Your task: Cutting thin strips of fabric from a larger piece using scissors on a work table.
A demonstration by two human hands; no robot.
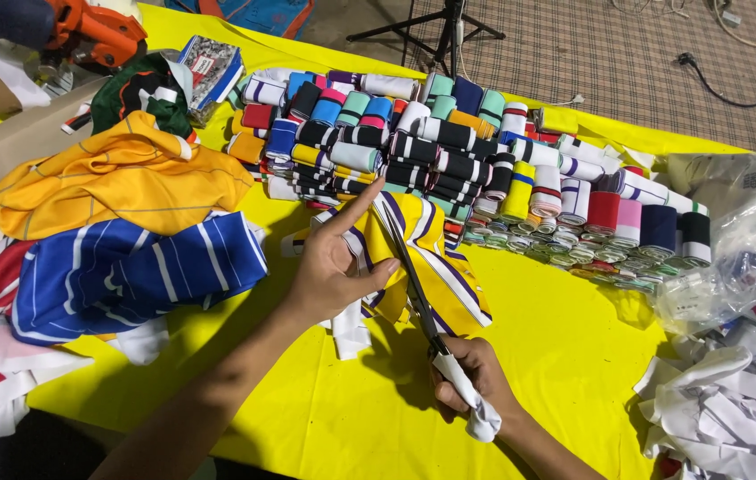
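Note:
My left hand [335, 262] lies on a yellow striped fabric piece [436, 253] with purple and white bands, its index finger pointing along the cloth's upper edge. My right hand [471, 382] grips large scissors [409, 267] by handles wrapped in white cloth; the long blades run up across the fabric, close beside my left thumb. The fabric lies on a yellow table cover [564, 356].
Several rolls of striped knit trim [449, 151] are stacked behind the fabric. Folded orange and blue striped garments [120, 231] pile at the left. Clear plastic bags and white scraps [733, 356] lie at the right. A tripod [444, 31] stands on the floor beyond.

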